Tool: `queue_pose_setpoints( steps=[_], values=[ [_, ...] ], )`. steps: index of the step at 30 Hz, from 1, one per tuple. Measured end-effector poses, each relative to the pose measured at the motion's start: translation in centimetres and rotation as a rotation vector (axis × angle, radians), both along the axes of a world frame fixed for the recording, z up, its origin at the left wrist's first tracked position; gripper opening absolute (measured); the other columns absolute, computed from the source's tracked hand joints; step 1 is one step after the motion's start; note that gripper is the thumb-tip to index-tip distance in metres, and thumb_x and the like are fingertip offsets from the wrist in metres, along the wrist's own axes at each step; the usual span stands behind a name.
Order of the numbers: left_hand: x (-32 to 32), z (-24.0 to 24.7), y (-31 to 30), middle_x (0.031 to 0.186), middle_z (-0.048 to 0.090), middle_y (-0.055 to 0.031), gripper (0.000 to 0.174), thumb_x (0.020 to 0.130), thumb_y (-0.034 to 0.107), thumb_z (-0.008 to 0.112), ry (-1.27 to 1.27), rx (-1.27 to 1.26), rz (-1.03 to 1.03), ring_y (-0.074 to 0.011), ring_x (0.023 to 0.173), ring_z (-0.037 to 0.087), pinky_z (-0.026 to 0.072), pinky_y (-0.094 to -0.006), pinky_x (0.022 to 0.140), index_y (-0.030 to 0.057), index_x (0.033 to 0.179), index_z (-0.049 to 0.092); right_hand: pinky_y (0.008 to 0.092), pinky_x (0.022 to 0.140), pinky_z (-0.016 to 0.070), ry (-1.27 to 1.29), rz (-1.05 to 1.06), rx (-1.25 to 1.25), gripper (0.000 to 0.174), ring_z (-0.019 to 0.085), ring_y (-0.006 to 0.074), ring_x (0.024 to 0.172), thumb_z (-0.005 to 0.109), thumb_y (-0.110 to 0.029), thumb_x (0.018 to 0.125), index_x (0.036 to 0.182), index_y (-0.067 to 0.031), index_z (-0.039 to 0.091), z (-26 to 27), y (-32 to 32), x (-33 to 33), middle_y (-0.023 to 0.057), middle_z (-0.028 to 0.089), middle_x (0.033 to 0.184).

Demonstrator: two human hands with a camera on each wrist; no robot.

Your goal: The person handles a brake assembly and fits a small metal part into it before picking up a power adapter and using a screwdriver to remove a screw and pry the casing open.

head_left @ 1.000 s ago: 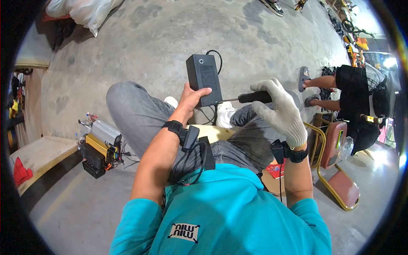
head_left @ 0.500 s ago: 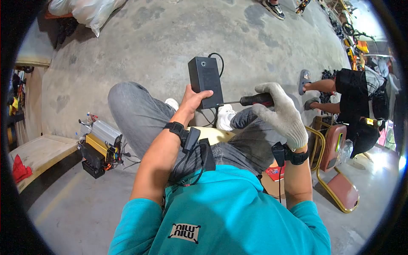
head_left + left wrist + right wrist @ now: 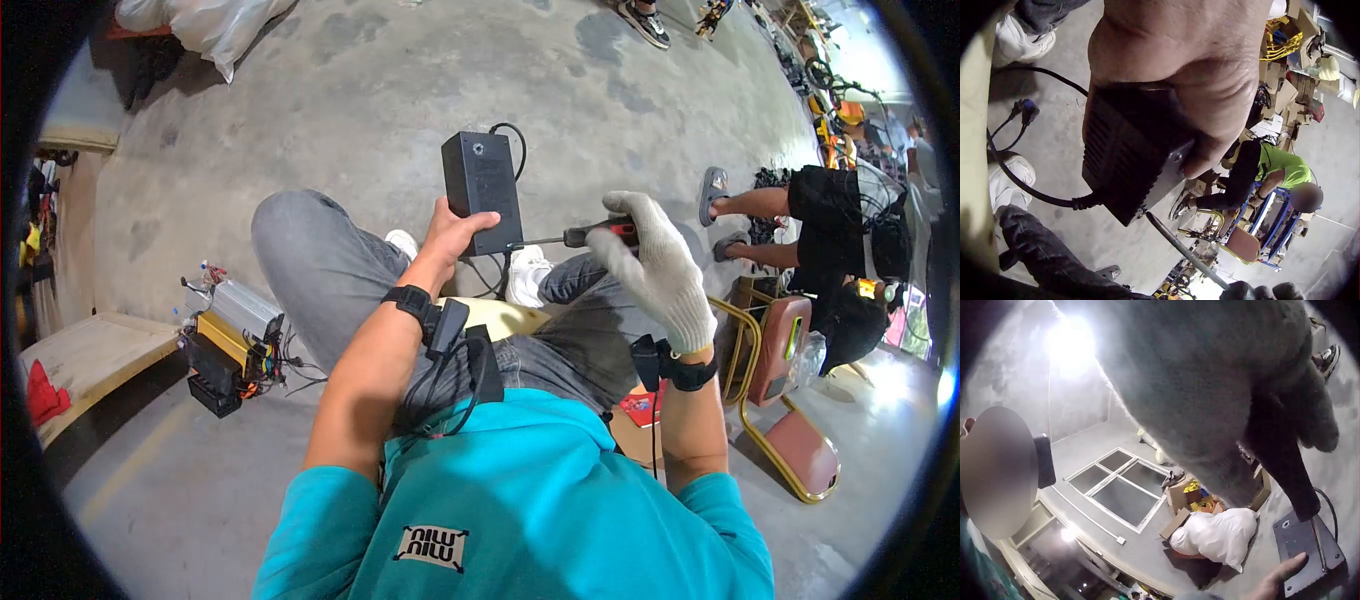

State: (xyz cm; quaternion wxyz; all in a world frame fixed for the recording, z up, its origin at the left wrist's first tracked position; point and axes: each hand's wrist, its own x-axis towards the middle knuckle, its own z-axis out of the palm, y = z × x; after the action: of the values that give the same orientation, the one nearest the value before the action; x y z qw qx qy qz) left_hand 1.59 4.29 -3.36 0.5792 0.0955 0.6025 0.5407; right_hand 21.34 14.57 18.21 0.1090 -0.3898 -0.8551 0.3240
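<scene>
My bare left hand (image 3: 458,236) grips a black power adapter (image 3: 482,185) by its lower end, the thumb over the labelled face. Ridged vents run along the adapter's side in the left wrist view, and a cord (image 3: 1054,199) leaves its end. A white knit glove covers my right hand (image 3: 655,262), which holds a screwdriver (image 3: 578,238) by its dark handle with red parts, between thumb and fingers. The metal shaft (image 3: 1186,249) reaches to a corner of the adapter's end face, its tip right at that corner. In the right wrist view the glove hides part of the handle.
Wired electronics (image 3: 232,335) lie on the floor at left, beside a low wooden bench (image 3: 100,360). A folding chair (image 3: 790,360) stands at right, near another person's legs (image 3: 765,205). A white sack (image 3: 215,30) sits at the far left.
The adapter has shifted slightly down and right. The screwdriver handle has turned, showing more red, and the gloved thumb and fingers have shifted on it. The shaft tip stays at the adapter's corner.
</scene>
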Motion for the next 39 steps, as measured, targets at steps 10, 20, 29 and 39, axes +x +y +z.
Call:
queue_pose_setpoints(
  steps=[10, 20, 29, 39],
  values=[
    [0.2, 0.7, 0.0, 0.109, 0.069, -0.0144, 0.052, 0.076, 0.01, 0.081, -0.04, 0.028, 0.07, -0.0221, 0.097, 0.069, 0.0565, -0.035, 0.087, -0.0025, 0.12, 0.057, 0.0392, 0.084, 0.0535, 0.003, 0.086, -0.052, 0.024, 0.069, 0.0327, 0.097, 0.068, -0.013, 0.091, 0.113, -0.0016, 0.065, 0.5, 0.0, 0.3, 0.0161, 0.066, 0.106],
    [0.1, 0.7, 0.0, 0.104, 0.07, -0.0119, 0.044, 0.078, 0.014, 0.079, -0.011, 0.043, 0.039, -0.0217, 0.094, 0.069, 0.0566, -0.0347, 0.083, -0.0008, 0.116, 0.062, 0.0378, 0.085, 0.0542, -0.031, 0.134, -0.04, 0.028, 0.069, 0.0342, 0.098, 0.066, -0.009, 0.09, 0.116, -0.0023, 0.063, 0.8, 0.6, 0.8, 0.0187, 0.066, 0.107],
    [0.1, 1.8, -0.3, 0.104, 0.07, -0.0132, 0.044, 0.077, 0.012, 0.081, -0.011, 0.028, 0.025, -0.0213, 0.091, 0.07, 0.0569, -0.0344, 0.083, -0.0014, 0.114, 0.062, 0.038, 0.085, 0.0544, -0.033, 0.063, -0.046, 0.037, 0.069, 0.0343, 0.096, 0.071, -0.017, 0.091, 0.122, -0.0015, 0.06, -0.6, 1.0, 0.9, 0.0186, 0.067, 0.107],
    [0.3, 0.9, -0.3, 0.111, 0.066, -0.0146, 0.058, 0.078, 0.015, 0.081, -0.003, -0.029, 0.04, -0.0222, 0.098, 0.068, 0.0574, -0.0347, 0.084, 0.0002, 0.123, 0.05, 0.0356, 0.084, 0.0548, -0.102, 0.014, 0.024, 0.035, 0.071, 0.0298, 0.098, 0.072, -0.01, 0.086, 0.118, -0.0008, 0.06, -0.7, 0.7, 0.5, 0.0167, 0.067, 0.105]
  ],
)
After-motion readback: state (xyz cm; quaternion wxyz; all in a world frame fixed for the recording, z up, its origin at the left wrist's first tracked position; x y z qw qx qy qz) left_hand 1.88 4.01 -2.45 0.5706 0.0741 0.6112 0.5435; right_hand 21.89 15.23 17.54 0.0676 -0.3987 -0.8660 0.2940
